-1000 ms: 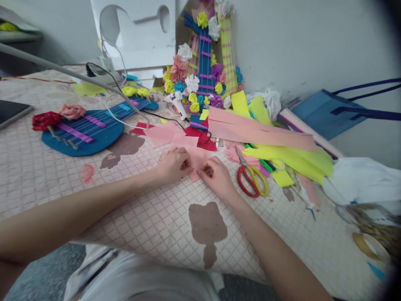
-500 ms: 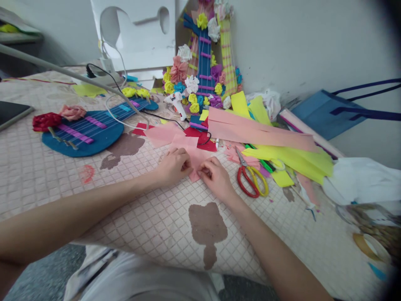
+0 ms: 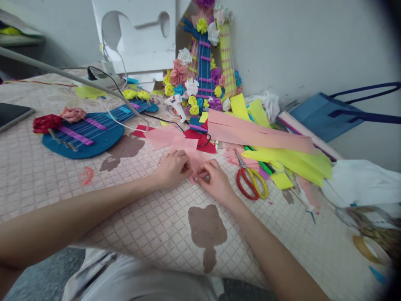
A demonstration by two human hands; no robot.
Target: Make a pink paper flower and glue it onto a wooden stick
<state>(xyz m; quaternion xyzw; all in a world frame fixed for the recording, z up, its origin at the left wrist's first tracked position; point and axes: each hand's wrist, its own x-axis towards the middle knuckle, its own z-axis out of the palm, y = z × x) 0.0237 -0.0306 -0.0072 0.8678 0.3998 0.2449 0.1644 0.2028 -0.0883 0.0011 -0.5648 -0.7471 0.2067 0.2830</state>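
At the middle of the quilted table [image 3: 150, 217], we pinch a pink paper piece [image 3: 196, 155] between the closed fingertips of our left hand [image 3: 173, 168] and right hand [image 3: 216, 180]; it lies mostly flat on that table, so we judge its shaping barely begun. Our fingers hide the pinched edge, so any fold there cannot be made out.

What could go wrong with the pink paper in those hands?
The pink paper pinched by the left hand and right hand looks thin; pulling the hands apart might tear it. The scissors lie just beside the right hand, so a sideways sweep could hit the blades.
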